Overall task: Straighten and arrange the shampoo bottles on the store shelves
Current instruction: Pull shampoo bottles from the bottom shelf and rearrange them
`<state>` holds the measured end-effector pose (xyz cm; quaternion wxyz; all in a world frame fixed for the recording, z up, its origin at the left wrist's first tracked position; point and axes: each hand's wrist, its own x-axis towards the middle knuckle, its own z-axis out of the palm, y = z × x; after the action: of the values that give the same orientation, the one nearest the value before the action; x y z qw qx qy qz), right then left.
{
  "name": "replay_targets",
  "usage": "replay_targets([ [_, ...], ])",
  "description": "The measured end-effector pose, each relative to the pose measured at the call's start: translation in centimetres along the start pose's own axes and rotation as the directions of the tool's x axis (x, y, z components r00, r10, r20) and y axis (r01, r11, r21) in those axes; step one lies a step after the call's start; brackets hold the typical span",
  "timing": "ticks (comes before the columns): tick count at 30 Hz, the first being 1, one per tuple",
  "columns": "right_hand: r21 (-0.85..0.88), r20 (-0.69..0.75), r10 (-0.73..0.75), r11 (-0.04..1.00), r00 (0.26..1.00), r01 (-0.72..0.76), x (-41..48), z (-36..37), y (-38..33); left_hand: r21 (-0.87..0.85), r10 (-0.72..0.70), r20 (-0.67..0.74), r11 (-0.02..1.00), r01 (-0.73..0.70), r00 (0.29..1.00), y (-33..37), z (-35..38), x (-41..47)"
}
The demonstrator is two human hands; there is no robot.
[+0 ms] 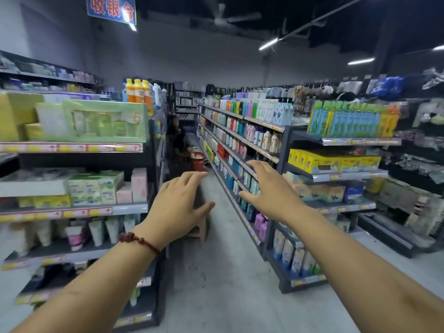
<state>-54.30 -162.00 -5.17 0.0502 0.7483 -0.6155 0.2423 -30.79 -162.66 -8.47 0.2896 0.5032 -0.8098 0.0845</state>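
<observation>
Store aisle fills the frame; left hand (176, 207) and right hand (269, 191) (centre frame) hover empty, fingers spread, beside bottle shelves (230, 150).

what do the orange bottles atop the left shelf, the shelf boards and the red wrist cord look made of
Orange bottles: likely plastic, glossy, with moulded yellow caps. Shelf boards: probably painted metal, thin flat grey edges, matte. Red wrist cord: knotted string or thread, matte; fibre unclear.

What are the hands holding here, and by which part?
Nothing. The left hand and the right hand both reach forward open, fingers spread, empty.
</observation>
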Motion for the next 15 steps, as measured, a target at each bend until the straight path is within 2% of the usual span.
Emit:
replay_targets([
  [4,-0.042,0.006,0.025,0.999,1.000,-0.025,11.4,4.9,5.9,-0.050,0.000,0.020,0.999,0.001,1.000,-5.3,7.6,11.7],
  [8,-0.066,0.034,0.058,0.996,0.998,-0.056,23.3,6.8,12.0,-0.078,0.056,0.016,0.995,-0.054,0.998,-9.2,13.0,24.8],
  [11,-0.074,0.023,0.091,0.993,0.996,-0.089,31.3,7.6,17.2,-0.077,0.083,-0.012,0.994,-0.083,0.997,-11.3,17.3,34.1],
  [15,-0.067,0.083,0.111,0.992,0.990,-0.106,40.8,11.5,25.3,-0.080,0.122,0.034,0.990,-0.119,0.992,-13.3,25.8,45.2],
])
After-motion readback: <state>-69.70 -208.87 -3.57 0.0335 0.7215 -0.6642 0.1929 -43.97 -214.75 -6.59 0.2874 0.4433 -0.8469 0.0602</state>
